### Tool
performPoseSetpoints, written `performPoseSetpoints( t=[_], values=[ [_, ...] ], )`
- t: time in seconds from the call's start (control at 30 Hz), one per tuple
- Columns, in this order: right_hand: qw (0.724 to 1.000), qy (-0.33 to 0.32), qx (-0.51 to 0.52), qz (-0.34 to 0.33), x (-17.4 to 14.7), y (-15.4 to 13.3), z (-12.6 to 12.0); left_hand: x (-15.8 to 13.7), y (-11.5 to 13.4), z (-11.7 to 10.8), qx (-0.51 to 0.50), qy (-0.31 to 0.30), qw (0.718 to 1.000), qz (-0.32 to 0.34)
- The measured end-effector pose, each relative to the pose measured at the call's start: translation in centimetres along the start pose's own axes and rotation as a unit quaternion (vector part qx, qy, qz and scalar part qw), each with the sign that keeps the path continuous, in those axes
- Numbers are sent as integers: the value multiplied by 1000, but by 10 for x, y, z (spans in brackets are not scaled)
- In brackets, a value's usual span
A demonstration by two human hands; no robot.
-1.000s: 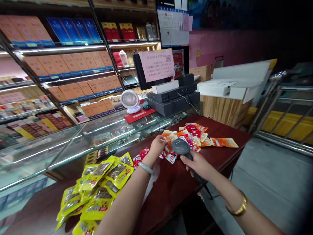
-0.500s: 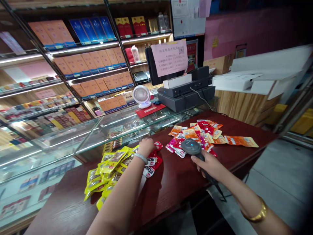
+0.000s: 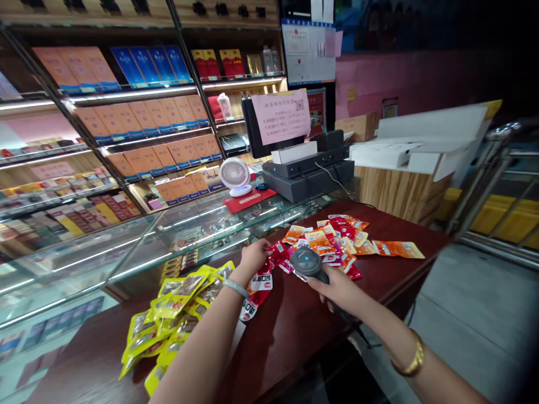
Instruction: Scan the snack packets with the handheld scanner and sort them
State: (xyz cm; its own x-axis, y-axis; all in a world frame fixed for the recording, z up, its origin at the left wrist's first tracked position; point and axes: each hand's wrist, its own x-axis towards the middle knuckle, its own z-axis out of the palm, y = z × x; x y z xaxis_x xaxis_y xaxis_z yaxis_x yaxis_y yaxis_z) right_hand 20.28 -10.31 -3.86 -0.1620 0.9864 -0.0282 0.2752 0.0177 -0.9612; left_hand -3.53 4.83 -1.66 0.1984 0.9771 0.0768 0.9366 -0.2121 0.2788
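My right hand [image 3: 341,289] is wrapped round the handle of a dark grey barcode scanner [image 3: 306,261], its head facing the counter's middle. My left hand [image 3: 255,256] pinches a small red snack packet [image 3: 278,252], just left of the scanner head. Under and beside that hand lie more red and white snack packets [image 3: 261,282]. Yellow snack packets [image 3: 185,294] with clear windows are heaped to the left of my left forearm. Beyond the scanner spreads a loose pile of orange, red and pink packets [image 3: 319,242].
The dark red wooden counter [image 3: 290,331] adjoins a glass display case [image 3: 168,238]. On the glass stand a white fan [image 3: 234,175], a red mat [image 3: 252,199] and a cash register [image 3: 309,178] with a monitor. Boxed goods [image 3: 147,120] fill the shelves behind.
The view has shifted, so the scene sits further left and lower. My left hand has lifted the red packet toward the scanner, and the gap between packet and scanner has narrowed.
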Motion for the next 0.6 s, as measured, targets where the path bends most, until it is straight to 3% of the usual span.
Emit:
performPoseSetpoints(
  t=[0.17,0.37,0.47,0.6],
  values=[
    [1000,-9,0,-6,10,-7,1,-3,12,-10,18,-20,999,22],
    [1000,-19,-5,-7,17,1,2,-6,-16,-20,53,-108,992,-45],
    [999,-31,-2,-7,16,1,3,-7,-30,-20,44,-92,992,-73],
    [999,-37,12,-16,16,0,4,-5,-26,-12,-99,-46,994,-28]
  ],
)
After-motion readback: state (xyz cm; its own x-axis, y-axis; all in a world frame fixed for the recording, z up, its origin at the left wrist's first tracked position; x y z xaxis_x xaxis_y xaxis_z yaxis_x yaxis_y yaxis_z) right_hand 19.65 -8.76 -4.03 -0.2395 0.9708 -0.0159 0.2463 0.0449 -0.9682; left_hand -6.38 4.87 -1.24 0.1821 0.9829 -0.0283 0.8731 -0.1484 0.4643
